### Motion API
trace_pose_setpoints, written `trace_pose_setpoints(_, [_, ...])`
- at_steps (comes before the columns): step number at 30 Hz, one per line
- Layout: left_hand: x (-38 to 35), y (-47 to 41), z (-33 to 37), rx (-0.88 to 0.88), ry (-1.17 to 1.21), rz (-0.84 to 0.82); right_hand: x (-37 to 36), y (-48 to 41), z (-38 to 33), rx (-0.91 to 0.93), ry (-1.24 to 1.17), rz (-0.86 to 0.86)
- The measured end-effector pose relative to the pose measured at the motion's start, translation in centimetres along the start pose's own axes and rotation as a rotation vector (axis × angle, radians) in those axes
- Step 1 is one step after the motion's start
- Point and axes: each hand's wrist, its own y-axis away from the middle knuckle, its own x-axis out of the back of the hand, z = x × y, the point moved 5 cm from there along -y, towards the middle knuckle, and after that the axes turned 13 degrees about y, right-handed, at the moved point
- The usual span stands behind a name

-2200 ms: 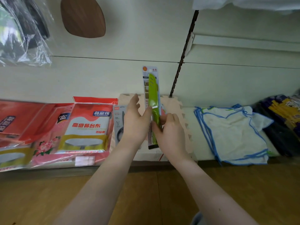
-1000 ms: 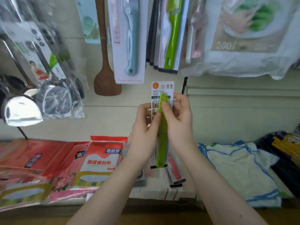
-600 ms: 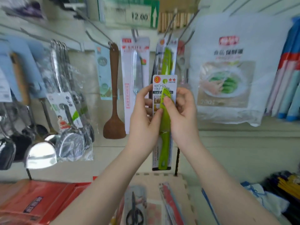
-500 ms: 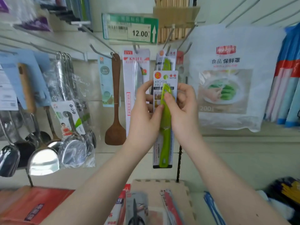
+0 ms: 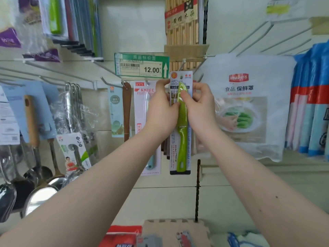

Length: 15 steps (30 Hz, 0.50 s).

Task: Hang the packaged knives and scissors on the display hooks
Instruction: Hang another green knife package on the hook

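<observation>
A green fruit knife pack [image 5: 181,132] is held upright in front of the display wall, gripped near its top by both hands. The left hand [image 5: 161,111] is clamped on the card's left edge, thumb on the front. The right hand [image 5: 199,104] is pinched on the right edge, its fingers [image 5: 185,94] pressed over the green blade tip. The card's top sits level with the hook ends under the price tag [image 5: 141,65]; whether it is threaded on a hook cannot be told. Just left of it, a white knife pack [image 5: 144,122] marked KNIFE is hung, partly hidden by the left hand. A wooden spatula [image 5: 126,107] is hung further left, then bagged ladles [image 5: 74,122]. To the right, a bagged food-cover pack [image 5: 247,107] is hung. Below, on the shelf, a foam mat [image 5: 170,229] is seen with packs lying on it, blurred. Chopsticks [image 5: 181,29] are hung above.
</observation>
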Motion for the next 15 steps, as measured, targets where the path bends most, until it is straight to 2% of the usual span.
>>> trace_pose_setpoints(15, [-1.4, -1.3, -2.3, 0.11, -0.142, 0.07, -0.7, -2.4, 1.9, -0.071, 0.195, -0.008])
